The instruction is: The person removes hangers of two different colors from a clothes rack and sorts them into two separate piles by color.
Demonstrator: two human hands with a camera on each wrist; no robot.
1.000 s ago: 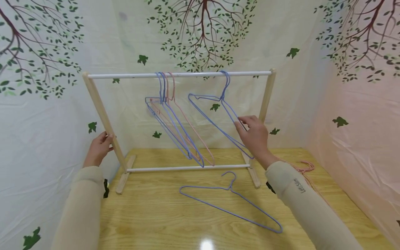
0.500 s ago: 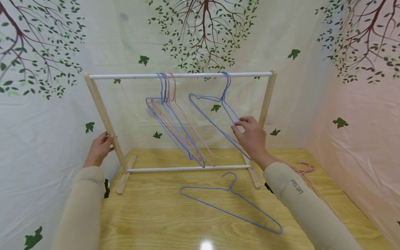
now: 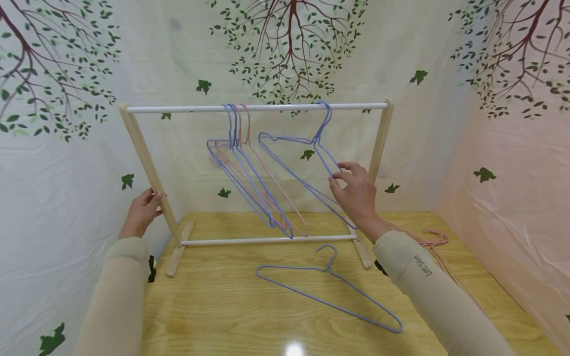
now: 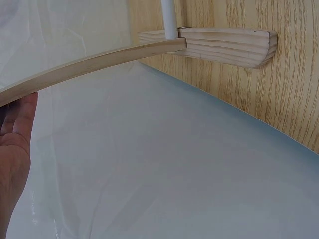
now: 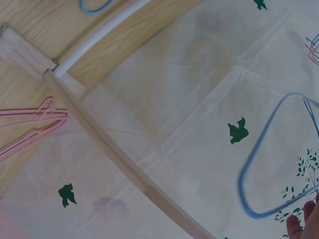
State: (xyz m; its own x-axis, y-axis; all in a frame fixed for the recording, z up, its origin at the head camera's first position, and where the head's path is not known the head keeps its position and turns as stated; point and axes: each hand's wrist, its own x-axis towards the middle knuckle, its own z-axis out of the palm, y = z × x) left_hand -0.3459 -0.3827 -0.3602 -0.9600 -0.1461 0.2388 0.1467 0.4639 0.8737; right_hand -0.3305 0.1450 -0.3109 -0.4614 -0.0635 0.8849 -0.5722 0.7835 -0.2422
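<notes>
Blue wire hanger hangs by its hook on the rack's top rail, right of a bunch of blue and pink hangers. Right hand pinches its lower right arm. Left hand grips the rack's left wooden post. Another blue hanger lies on the table.

A blue hanger lies flat on the wooden desk; pink hangers are piled at 3 o'clock, before a tree-printed backdrop.
</notes>
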